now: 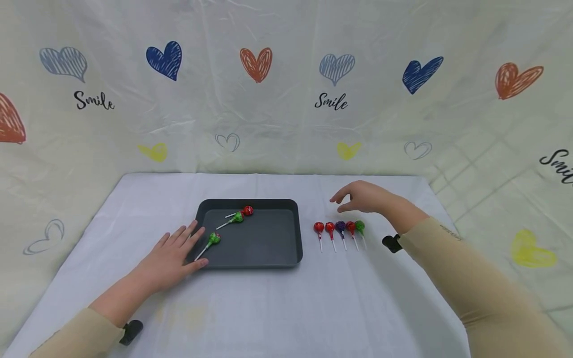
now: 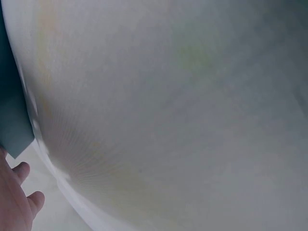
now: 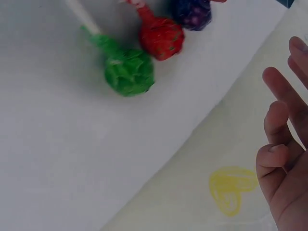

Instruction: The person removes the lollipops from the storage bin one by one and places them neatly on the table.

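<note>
My left hand (image 1: 167, 261) lies with spread, straight fingers over the left edge of a dark grey baking tray (image 1: 268, 243). Inside the tray are a green lollipop (image 1: 215, 238) near my left fingers, a second green one (image 1: 238, 217) and a red lollipop (image 1: 247, 211) toward the back. My right hand (image 1: 360, 196) hovers above the table, fingers loosely bent and holding nothing. Just in front of it lies a row of several wrapped lollipops, among them a purple one (image 1: 340, 226), a red one (image 3: 161, 38) and a green one (image 3: 129, 72) at the right end.
A white cloth (image 1: 268, 308) covers the table. Behind it hangs a pale sheet (image 1: 286, 119) printed with hearts and the word Smile. Each wrist carries a small black device, such as the right wrist camera (image 1: 392, 243).
</note>
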### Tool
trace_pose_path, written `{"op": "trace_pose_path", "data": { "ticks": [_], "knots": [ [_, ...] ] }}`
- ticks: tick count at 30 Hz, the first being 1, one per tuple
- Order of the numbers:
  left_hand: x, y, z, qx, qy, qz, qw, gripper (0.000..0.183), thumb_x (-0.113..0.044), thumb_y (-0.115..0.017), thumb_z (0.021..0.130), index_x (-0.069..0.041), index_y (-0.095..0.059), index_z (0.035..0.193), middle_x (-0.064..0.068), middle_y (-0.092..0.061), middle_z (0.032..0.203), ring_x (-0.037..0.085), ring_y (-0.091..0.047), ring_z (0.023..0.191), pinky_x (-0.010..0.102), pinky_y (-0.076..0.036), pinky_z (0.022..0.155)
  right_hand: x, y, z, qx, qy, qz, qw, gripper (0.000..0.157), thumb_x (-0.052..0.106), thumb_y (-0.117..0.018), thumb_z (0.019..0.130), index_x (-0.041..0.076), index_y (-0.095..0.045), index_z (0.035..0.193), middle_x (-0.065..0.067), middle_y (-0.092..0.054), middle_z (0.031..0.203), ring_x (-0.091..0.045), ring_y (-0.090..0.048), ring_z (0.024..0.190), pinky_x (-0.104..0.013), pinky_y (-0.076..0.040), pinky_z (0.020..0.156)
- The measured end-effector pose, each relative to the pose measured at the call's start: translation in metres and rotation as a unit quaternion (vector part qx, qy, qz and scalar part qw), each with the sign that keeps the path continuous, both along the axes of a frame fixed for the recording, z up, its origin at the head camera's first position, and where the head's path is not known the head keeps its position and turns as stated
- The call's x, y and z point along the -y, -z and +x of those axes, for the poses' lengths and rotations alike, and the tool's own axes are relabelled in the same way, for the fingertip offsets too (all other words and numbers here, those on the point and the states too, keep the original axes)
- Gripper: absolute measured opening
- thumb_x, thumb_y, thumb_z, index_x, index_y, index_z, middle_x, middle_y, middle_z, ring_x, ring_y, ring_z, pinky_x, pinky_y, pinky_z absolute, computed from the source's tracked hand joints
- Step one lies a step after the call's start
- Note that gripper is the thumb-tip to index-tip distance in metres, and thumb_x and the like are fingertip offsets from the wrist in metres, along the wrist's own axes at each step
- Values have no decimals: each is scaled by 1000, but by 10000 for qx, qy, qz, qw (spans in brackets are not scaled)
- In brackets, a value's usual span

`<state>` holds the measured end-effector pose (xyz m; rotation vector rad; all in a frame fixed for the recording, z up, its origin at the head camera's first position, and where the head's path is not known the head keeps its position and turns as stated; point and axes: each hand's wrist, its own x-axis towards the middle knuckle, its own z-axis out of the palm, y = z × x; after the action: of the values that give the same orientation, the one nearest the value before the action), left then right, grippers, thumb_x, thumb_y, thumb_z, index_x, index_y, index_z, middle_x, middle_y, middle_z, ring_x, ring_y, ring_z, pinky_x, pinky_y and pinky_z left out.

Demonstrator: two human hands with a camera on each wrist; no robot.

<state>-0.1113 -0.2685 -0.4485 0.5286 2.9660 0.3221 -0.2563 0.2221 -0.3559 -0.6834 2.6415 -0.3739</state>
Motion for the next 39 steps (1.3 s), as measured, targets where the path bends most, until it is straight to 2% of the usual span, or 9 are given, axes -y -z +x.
{"op": "trace_pose_path", "data": {
  "ticks": [12, 17, 23, 30, 39],
  "knots": [
    [1, 1, 0, 9, -37, -15, 10000, 89, -69, -46, 94, -15, -21, 160, 12, -11, 166, 42, -16, 148, 65, -11, 115, 95, -5, -12, -167, -771, -46, 9969, 34, 29, -76, 90, 25, -72, 123, 6, -69, 108, -17, -61, 95, -32, -54, 80],
    [0, 1, 0, 68, -81, -29, 9999, 88, -68, -48, 94, -15, -21, 160, 12, -11, 166, 42, -15, 148, 65, -11, 116, 137, -6, -16, -322, -1171, 2, 9926, 36, 34, -75, 90, 26, -71, 125, 10, -70, 106, -11, -61, 94, -30, -52, 82],
    [-2, 3, -2, 144, -134, -136, 9997, 89, -69, -47, 94, -16, -20, 160, 12, -11, 166, 41, -15, 149, 65, -11, 116, 178, -8, -10, -385, -1693, 40, 9848, 38, 32, -75, 90, 23, -70, 127, 8, -70, 107, -8, -60, 99, -28, -50, 88],
    [-2, 2, -3, 133, -149, -135, 9997, 89, -67, -49, 94, -15, -20, 160, 12, -10, 166, 41, -15, 149, 64, -10, 116, 220, 3, -3, -395, -2310, 256, 9718, 37, 33, -75, 90, 23, -71, 126, 12, -69, 98, -5, -59, 88, -25, -50, 80],
    [-1, 0, -3, 98, -91, -66, 9999, 90, -70, -46, 93, -15, -20, 160, 11, -11, 166, 41, -15, 149, 65, -11, 116, 263, 11, 11, -564, -2841, 717, 9544, 42, 37, -74, 90, 24, -68, 129, 6, -70, 117, -5, -62, 103, -25, -50, 91]
  ]
}}
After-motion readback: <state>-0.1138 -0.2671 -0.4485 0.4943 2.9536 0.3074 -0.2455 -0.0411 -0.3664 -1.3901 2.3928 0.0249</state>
